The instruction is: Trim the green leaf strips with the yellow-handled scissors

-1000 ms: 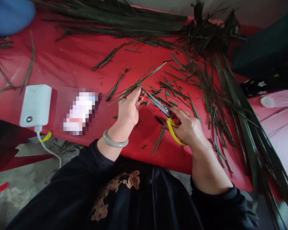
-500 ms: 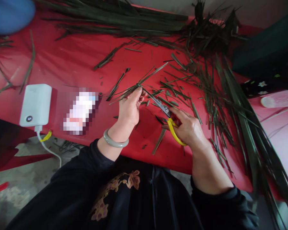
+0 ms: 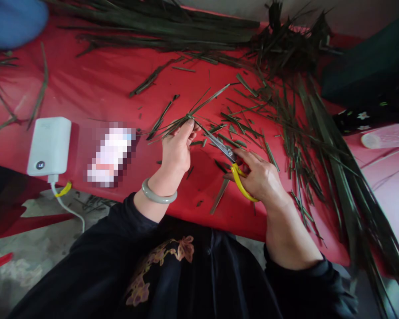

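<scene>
My left hand [image 3: 177, 149], with a pale bangle on its wrist, pinches a small bunch of thin green leaf strips [image 3: 199, 104] above the red table [image 3: 96, 84]. The strips fan out to the upper right and to the left of the fingers. My right hand [image 3: 261, 177] grips yellow-handled scissors [image 3: 226, 157]. Their metal blades point up and left, with the tips right by my left fingertips and the pinched strips. Cut leaf pieces lie under and around both hands.
A white power bank [image 3: 49, 145] with a cable sits near the table's left front edge, beside a blurred-out flat item [image 3: 110, 154]. Long dark leaves are piled along the back [image 3: 159, 26] and down the right side [image 3: 335, 146]. A blue object [image 3: 13, 20] lies at far left.
The strips in my left hand have tilted slightly upward and my left hand has shifted a little up; the scissors and right hand stay almost in place.
</scene>
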A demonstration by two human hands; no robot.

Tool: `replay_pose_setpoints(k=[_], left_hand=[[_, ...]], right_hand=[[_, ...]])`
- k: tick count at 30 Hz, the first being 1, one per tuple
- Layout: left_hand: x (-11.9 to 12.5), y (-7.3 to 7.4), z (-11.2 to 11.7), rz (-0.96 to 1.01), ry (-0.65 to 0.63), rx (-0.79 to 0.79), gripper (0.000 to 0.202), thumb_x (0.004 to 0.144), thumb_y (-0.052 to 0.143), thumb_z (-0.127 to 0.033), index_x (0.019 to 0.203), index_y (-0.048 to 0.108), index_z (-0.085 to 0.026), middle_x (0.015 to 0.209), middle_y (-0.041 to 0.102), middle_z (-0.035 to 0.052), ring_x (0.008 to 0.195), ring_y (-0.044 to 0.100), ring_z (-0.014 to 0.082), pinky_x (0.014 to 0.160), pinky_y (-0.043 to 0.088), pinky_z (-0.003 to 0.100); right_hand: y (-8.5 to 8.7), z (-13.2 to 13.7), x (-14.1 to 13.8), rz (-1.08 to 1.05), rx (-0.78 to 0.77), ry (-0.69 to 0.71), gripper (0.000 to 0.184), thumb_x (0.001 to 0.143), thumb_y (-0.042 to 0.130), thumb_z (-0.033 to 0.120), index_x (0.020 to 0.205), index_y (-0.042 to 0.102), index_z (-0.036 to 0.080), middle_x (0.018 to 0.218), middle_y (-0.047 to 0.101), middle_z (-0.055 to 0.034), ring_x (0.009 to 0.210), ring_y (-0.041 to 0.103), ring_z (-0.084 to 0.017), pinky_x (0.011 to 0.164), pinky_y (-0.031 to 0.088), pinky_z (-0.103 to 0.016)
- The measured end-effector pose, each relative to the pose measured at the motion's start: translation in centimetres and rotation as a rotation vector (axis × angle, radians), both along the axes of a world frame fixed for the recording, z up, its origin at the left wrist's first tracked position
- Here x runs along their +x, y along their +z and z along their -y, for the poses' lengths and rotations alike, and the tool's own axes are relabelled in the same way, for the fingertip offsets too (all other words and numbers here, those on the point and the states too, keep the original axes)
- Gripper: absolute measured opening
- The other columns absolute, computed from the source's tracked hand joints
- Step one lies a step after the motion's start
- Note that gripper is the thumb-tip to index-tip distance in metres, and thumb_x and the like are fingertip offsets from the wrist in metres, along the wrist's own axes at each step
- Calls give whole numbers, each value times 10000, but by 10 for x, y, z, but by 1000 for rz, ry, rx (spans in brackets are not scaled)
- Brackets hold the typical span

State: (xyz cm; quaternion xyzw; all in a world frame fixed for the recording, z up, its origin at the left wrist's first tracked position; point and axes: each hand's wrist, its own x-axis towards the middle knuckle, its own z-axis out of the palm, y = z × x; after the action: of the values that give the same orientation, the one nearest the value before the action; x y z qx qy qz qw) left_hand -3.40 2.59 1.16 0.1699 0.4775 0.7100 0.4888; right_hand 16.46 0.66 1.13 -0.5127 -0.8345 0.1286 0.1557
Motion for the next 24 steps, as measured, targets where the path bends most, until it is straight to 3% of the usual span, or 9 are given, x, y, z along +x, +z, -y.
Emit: replay_pose_setpoints(k=[24], left_hand=[[1, -2, -1, 24, 17, 19, 98, 679, 709, -240, 649, 637, -180, 640, 628, -33, 650, 602, 57, 631, 453, 203]], right_hand=[[-4, 1, 0, -61, 25, -5, 557, 786, 569, 568, 1206, 606, 205, 921, 700, -68, 733, 660, -180, 637, 516, -281]])
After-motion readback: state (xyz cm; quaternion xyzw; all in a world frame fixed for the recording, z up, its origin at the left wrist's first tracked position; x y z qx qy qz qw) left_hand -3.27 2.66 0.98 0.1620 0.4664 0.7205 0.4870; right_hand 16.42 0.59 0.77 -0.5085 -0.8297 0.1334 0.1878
